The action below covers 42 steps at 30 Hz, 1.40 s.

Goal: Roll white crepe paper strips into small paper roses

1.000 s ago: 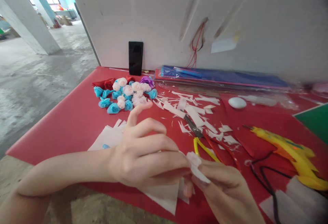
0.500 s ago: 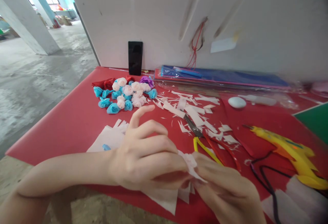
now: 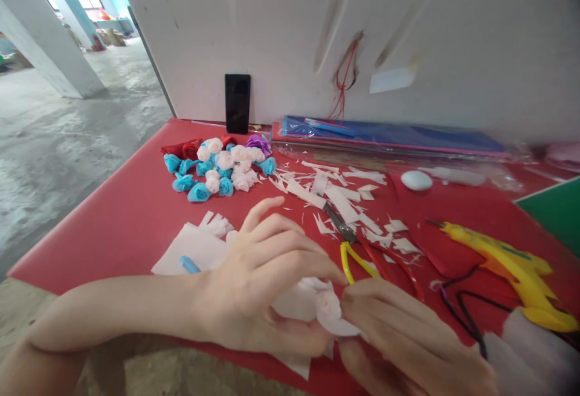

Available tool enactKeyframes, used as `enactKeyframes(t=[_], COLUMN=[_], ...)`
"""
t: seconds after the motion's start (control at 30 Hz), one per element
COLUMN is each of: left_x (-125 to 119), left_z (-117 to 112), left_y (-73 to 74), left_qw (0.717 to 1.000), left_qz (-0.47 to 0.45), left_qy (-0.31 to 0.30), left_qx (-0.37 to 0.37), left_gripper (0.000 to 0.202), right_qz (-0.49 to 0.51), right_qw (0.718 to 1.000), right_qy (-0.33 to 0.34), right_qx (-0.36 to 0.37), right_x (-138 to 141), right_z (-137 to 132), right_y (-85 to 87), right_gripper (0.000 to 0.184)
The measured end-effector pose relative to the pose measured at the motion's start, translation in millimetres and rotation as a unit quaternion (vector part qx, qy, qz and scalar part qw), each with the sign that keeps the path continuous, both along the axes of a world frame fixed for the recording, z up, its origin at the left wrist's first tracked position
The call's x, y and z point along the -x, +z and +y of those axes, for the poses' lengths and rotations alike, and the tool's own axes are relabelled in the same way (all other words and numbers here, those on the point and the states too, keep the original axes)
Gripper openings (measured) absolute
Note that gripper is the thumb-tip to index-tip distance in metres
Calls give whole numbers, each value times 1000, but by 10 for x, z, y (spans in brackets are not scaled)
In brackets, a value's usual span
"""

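1. We place the pale paper rose (image 3: 328,305) between both hands, over the bench (image 3: 109,214), its curled face towards us.
2. Right hand (image 3: 414,335) nearer: fingers narrow, holding the rose's right side; the outer petal (image 3: 341,326) slants down-right towards them.
3. Left hand (image 3: 263,269) curves around the left side, thumb apart from fingers; we cannot tell whether it grips.

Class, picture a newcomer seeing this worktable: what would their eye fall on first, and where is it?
Probably the left hand and right hand, together at a pale flower near the front of the red table. Next, perhaps, the cluster of colourful flowers at the back left, before an upright black phone. The yellow glue gun stands out on the right.
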<state>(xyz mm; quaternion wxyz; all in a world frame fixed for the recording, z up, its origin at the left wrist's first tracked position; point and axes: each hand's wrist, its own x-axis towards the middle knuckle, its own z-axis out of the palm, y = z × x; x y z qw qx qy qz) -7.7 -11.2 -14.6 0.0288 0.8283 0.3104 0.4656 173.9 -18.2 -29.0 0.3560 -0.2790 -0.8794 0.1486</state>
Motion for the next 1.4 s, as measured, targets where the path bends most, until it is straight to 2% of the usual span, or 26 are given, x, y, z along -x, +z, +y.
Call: enactKeyframes(t=[0.1, 0.27, 0.57, 0.67, 0.8, 1.03, 1.13, 1.3, 1.4], left_x=[-10, -23, -4, -7, -3, 2, 9, 45, 59], left_z=[-23, -44, -46, -40, -34, -38, -23, 25, 47], left_y=[14, -1, -3, -2, -11, -28, -32, -35, -31], left_qw=[997, 988, 980, 979, 976, 976, 975, 972, 971], left_qz=[-5, -19, -45, -55, -48, -46, -43, -34, -28], left_qy=[-38, -82, -123, -130, -136, -154, -169, -190, -193], left_qx=[62, 131, 149, 150, 161, 145, 138, 135, 139], left_gripper=[21, 26, 32, 30, 31, 30, 30, 30, 29], right_qz=[-10, 13, -67, -77, -65, -38, -10, 11, 35], right_qw=[999, 997, 981, 974, 973, 983, 992, 999, 998], right_qy=[-4, -32, 15, 5, -11, -2, 16, 40, 22], right_qx=[-47, -75, -182, -214, -221, -181, -121, 15, 47], right_x=[-40, -47, -68, -63, -50, -5, 5, 14, 60], right_z=[11, -12, 65, 74, 64, 54, 69, 79, 82], right_y=[1, -4, 72, 65, 64, 55, 42, 68, 86], right_gripper=[18, 18, 14, 17, 20, 13, 10, 19, 19])
